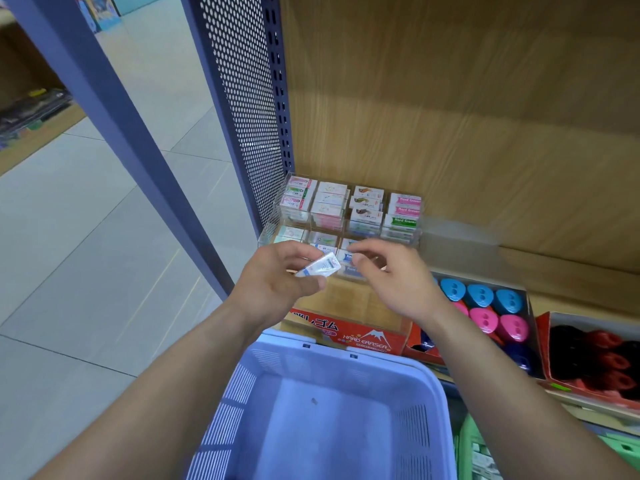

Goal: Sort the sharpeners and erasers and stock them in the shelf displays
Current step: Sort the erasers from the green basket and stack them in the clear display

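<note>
Eraser (318, 266) pinched in left hand (273, 284); right hand (391, 282) loosely curled, empty.

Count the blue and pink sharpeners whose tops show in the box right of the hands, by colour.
Blue sharpeners: 3
Pink sharpeners: 3, one partly behind the right hand
Total: 6
</note>
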A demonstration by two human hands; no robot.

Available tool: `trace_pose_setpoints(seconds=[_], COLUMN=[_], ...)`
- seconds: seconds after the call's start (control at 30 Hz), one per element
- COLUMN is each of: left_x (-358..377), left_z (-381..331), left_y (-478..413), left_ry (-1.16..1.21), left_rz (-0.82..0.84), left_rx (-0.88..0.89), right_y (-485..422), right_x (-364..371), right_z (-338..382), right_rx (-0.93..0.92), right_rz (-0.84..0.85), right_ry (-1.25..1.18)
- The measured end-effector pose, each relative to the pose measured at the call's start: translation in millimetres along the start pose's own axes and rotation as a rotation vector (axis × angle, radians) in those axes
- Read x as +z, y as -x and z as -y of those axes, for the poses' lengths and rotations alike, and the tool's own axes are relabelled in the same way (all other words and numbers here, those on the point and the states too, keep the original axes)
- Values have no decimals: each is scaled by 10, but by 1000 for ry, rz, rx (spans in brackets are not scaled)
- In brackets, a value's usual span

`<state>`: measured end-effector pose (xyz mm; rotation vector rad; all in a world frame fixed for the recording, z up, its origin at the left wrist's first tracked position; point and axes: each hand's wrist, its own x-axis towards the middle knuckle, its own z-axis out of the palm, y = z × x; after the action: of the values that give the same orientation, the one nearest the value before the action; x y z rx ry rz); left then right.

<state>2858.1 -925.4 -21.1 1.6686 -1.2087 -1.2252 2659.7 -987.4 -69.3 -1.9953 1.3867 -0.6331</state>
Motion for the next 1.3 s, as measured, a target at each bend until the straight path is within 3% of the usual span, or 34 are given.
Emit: trace_pose_setpoints(seconds=[0.07,0.13,0.47,0.87,0.97,1.1,1.3], left_x=[23,52,158,194,110,-29,-174], left_z=[-31,-68,-176,-147,-81,12,153], left_y=[33,65,105,46,-10,-31,-24], left_ry=[-4,9,84,50,-261,-640,-847], left_rz=[20,34,39,27,-66,-69,-44], left_rx=[56,96,133,128,176,160,92], right_y=[124,215,345,298,227,33,-470], right_x=[-31,-60,-321,-407,-494,-498,-112], right_z=[169,296,399,263,105,-162,-206], right_rx=[11,28,101,127,191,249,153], right_rz=[79,113,50,31,-99,-194,-137], right_ry=[-321,-473,-780,-606,-555,-406,-223])
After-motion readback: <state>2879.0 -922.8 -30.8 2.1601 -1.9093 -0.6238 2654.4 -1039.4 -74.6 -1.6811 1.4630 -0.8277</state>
